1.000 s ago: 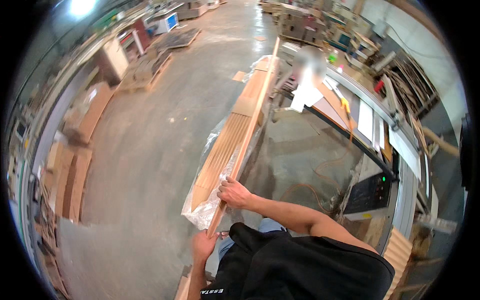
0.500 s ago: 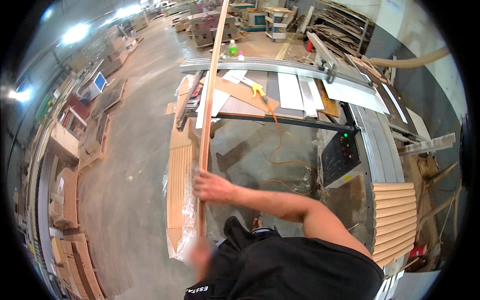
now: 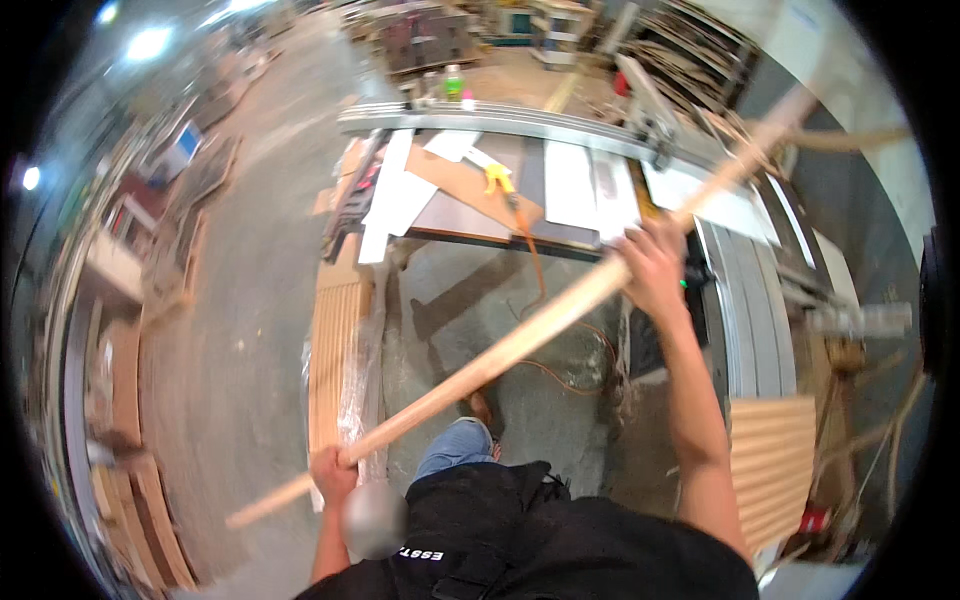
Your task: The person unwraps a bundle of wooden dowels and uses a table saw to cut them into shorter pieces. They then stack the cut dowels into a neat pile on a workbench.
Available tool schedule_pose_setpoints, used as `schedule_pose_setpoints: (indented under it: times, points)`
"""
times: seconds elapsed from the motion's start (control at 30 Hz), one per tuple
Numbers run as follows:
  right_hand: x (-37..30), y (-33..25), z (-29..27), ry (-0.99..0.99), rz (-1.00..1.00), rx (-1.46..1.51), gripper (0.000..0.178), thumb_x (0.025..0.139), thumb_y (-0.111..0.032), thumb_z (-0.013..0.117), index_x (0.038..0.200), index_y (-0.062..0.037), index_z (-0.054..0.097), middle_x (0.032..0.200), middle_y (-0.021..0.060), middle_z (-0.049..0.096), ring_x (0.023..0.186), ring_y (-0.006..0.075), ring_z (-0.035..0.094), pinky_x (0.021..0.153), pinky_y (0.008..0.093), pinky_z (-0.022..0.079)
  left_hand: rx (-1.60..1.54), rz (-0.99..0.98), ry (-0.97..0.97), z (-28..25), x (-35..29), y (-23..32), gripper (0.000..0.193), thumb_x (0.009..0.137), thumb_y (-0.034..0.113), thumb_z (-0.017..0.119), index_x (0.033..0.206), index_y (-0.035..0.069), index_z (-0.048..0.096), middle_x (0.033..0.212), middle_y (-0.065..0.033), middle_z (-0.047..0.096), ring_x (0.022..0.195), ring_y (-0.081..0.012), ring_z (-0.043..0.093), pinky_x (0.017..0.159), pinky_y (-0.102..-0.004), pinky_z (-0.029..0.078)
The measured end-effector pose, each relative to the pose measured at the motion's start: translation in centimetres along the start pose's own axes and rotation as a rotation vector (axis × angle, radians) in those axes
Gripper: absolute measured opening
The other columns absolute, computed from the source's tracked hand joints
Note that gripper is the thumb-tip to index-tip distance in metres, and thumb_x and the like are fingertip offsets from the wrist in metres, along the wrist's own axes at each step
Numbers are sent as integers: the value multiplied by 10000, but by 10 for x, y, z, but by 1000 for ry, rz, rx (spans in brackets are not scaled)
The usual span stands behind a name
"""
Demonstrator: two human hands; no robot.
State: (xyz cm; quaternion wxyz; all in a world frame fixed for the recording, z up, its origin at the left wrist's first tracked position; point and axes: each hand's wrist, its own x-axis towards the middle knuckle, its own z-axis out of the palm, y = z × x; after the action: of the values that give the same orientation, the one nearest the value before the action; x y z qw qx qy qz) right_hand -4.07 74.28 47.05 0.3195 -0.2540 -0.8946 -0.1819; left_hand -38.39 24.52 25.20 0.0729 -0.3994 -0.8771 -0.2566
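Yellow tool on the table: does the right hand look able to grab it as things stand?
Probably not: the right hand is closed around the long wooden strip, though nothing visibly covers the yellow tool.

Head-high fisheye, looking down and ahead: black shirt close at lower centre, floor receding upper left.

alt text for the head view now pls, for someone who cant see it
A person's left hand and right hand grip a long wooden strip that slants up to the right above a workshop floor. Beyond it, a yellow air gun and white boards lie on a metal-railed machine table; fluted wooden panels with clear plastic wrap lie at left.
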Motion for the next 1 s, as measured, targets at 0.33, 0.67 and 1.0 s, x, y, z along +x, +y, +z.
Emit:
schedule_pose_setpoints:
  times: [0.33,0.67,1.0]
  points:
    - [-95,91,32,-129,377,-117,203,797,-193,730,758,-42,600,747,118,570,807,335,539,849,458,398,-24,292,102,70,249,120,186,663,156,718,825,101,644,856,-83,645,874,-302,594,872,-444,388]
    - [-67,125,128,-268,593,-94,174,598,-55,710,700,-93,575,709,101,562,738,338,552,731,451,422,-97,627,-359,244,407,355,349,635,284,823,874,102,646,876,-84,626,922,-280,605,804,-421,443]
    - [-152,297,86,-683,811,-127,57,672,-107,642,651,-59,621,707,159,651,703,373,636,685,487,487,-130,562,-186,342,527,367,283,630,100,768,879,63,640,881,-142,608,911,-368,569,817,-484,448]
